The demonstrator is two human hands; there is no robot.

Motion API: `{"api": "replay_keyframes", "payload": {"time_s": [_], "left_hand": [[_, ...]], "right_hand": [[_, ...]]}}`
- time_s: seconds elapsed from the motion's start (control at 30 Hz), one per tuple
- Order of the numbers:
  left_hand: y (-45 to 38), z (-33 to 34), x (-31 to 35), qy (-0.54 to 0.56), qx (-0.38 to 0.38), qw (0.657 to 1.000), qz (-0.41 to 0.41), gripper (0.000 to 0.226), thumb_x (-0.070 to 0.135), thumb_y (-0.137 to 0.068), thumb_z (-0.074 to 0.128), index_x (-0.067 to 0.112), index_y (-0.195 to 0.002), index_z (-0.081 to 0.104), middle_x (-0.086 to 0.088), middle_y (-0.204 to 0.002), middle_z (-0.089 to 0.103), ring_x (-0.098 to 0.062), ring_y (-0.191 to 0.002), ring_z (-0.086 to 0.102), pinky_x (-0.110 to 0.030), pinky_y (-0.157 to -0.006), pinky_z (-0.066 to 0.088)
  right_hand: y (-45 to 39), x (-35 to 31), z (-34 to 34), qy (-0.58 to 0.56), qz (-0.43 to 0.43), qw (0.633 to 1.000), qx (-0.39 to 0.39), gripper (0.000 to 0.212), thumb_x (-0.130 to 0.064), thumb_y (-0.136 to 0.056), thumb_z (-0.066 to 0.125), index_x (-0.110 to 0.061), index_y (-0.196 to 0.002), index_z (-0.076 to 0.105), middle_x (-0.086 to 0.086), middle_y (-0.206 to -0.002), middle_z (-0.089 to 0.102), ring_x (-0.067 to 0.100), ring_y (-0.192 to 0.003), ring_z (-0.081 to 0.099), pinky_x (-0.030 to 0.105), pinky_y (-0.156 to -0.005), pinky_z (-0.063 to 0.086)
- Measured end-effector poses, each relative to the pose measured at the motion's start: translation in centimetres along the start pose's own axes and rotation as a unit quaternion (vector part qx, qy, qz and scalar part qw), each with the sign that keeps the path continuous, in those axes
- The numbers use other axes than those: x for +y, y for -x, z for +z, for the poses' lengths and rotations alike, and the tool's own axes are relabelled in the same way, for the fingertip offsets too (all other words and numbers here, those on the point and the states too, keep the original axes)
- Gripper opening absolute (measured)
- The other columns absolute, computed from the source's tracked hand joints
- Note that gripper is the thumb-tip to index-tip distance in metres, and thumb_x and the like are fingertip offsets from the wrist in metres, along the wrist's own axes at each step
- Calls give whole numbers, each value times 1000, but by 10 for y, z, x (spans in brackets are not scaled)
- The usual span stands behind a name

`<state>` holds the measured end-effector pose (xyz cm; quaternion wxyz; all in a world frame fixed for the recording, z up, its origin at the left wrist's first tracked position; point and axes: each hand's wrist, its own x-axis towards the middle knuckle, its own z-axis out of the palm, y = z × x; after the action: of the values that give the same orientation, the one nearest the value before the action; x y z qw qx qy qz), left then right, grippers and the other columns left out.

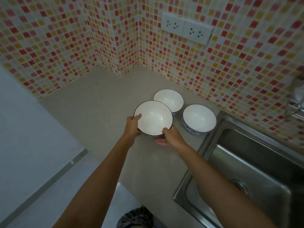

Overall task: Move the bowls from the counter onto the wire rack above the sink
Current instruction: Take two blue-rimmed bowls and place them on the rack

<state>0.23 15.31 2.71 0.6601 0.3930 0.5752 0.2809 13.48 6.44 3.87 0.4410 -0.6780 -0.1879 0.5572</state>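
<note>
Three white bowls with blue-patterned outsides are on or over the beige counter (92,112). The nearest bowl (153,118) is gripped from both sides: my left hand (132,125) holds its left rim with the thumb inside, and my right hand (171,137) holds its lower right rim with the fingers underneath. It appears slightly lifted and tilted toward me. A second bowl (169,100) stands behind it, partly covered by it. The third bowl (199,118) stands apart to the right, beside the sink. No wire rack is in view.
A steel sink (250,163) with a drain lies at the right, and a blurred tap (297,96) is at the right edge. Mosaic-tiled walls enclose the counter corner, with a double wall socket (186,28) above. The counter's front edge runs along the left.
</note>
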Motion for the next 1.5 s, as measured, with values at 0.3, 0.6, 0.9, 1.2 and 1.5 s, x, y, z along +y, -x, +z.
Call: {"api": "replay_keyframes", "payload": {"time_s": [0.3, 0.6, 0.9, 1.2, 1.5], "left_hand": [[94, 126, 22, 65, -172, 981, 58, 60, 71, -84, 39, 35, -130, 49, -3, -127, 62, -27, -112, 60, -53, -93, 51], [175, 232, 31, 117, -241, 954, 132, 41, 57, -94, 31, 35, -123, 49, 1, -114, 63, -22, -101, 63, -44, -88, 54], [219, 289, 50, 113, -230, 939, 229, 71, 74, -70, 46, 37, -131, 46, 2, -128, 58, -22, -113, 59, -45, -95, 51], [242, 342, 73, 14, -235, 908, 347, 48, 59, -89, 35, 27, -125, 37, -2, -127, 49, -21, -110, 54, -30, -74, 52], [246, 408, 113, -70, -179, 832, 520, 54, 57, -92, 39, 20, -132, 37, -1, -126, 51, -17, -111, 54, -31, -84, 51]], "right_hand": [[90, -11, -121, 5, -102, 988, 115, 37, -11, -93, 40, -9, -129, 40, 24, -104, 67, 26, -68, 69, 37, -68, 60], [183, -21, -232, 52, -219, 957, 181, 37, -37, -97, 50, -18, -128, 46, 8, -111, 66, 22, -86, 72, 40, -81, 59], [239, -44, -325, 207, -399, 766, 460, 36, -30, -99, 48, -10, -127, 60, 4, -112, 69, 7, -95, 59, 9, -77, 41], [211, -34, -414, 479, -226, 700, 479, 85, -60, -96, 30, -10, -152, -8, 11, -162, -7, 25, -149, -6, 43, -117, -7], [196, -23, -419, 534, -222, 634, 514, 89, -71, -90, 1, -8, -153, -2, 10, -162, -2, 22, -148, -10, 43, -116, -15]]}}
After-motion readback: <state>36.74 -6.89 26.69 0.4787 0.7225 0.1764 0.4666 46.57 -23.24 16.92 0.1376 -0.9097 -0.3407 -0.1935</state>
